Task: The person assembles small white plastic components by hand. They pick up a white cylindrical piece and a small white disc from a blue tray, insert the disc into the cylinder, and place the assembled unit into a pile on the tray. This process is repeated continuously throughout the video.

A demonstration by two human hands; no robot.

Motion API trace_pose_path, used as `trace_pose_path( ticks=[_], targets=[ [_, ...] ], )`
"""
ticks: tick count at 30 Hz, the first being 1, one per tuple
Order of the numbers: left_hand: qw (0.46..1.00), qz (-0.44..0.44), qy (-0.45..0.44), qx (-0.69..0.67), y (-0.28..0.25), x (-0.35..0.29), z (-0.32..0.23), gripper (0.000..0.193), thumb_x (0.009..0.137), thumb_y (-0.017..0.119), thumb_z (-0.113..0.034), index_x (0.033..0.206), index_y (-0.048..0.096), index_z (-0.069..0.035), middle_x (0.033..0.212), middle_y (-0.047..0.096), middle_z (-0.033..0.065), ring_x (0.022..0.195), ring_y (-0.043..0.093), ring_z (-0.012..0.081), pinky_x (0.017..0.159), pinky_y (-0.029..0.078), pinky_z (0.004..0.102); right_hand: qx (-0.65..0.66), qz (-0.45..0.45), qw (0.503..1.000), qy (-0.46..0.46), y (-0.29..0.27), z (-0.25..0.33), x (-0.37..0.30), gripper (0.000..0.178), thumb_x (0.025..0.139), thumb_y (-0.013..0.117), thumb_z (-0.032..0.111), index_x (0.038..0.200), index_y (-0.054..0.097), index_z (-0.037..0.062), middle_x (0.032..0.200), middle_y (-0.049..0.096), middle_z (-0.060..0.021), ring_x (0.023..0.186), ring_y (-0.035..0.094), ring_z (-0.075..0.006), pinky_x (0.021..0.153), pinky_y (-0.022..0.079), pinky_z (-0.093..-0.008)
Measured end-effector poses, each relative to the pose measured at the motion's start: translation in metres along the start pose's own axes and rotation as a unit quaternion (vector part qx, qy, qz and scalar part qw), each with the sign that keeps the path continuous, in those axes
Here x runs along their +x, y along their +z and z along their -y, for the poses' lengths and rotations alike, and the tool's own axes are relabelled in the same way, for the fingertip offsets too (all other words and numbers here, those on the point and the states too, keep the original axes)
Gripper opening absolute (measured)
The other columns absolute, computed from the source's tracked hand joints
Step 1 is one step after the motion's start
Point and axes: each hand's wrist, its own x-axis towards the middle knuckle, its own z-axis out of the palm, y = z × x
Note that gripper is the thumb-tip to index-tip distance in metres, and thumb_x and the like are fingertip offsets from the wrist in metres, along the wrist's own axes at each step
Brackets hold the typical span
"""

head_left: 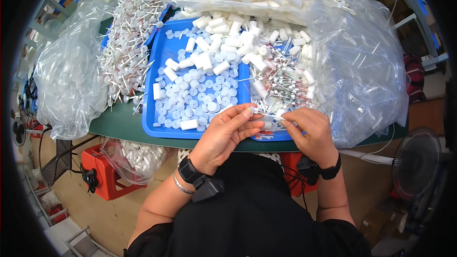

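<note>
The left hand and right hand are pinching opposite ends of a thin, straight, pale rod above a blue plastic tray.

Operator: black short-sleeved top, plain matte, fills bottom centre of frame. Left sleeve at lower left, same black, loose, looks slightly sheer at the edge. Left hand bare; wrist has a black strap with a chunky angular black module, plus a thin silver bracelet. Right hand bare; black wristband, dark blocky module on its inner side. Fine detail on modules unreadable.
</note>
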Motion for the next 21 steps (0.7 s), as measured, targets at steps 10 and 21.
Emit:
trace_pose_path(
  ticks=[10,21],
  targets=[
    [1.0,-0.014,0.005,-0.017,-0.0016,-0.0029,-0.0044,0.032,0.095,0.056,-0.018,0.119,0.052,0.001,0.106,0.065,0.0141,0.091,0.066,0.0173,0.08,0.054,0.0267,-0.006,-0.024,1.0,-0.009,0.0026,-0.0001,0.0033,0.011,0.074,0.071,0.002,0.083,0.064,0.0025,0.073,0.062,-0.0082,0.064,0.06,-0.0252,0.057,0.047,-0.0349],
    [1.0,-0.012,0.01,-0.026,-0.0038,-0.0026,-0.0019,0.03,0.096,0.055,-0.018,0.118,0.053,0.001,0.105,0.065,0.0136,0.091,0.066,0.0173,0.08,0.054,0.0267,-0.011,-0.03,0.999,-0.034,0.0041,0.0015,0.0032,0.013,0.072,0.071,0.001,0.083,0.065,0.0033,0.074,0.06,-0.0073,0.065,0.06,-0.0242,0.057,0.048,-0.0349]
  ],
)
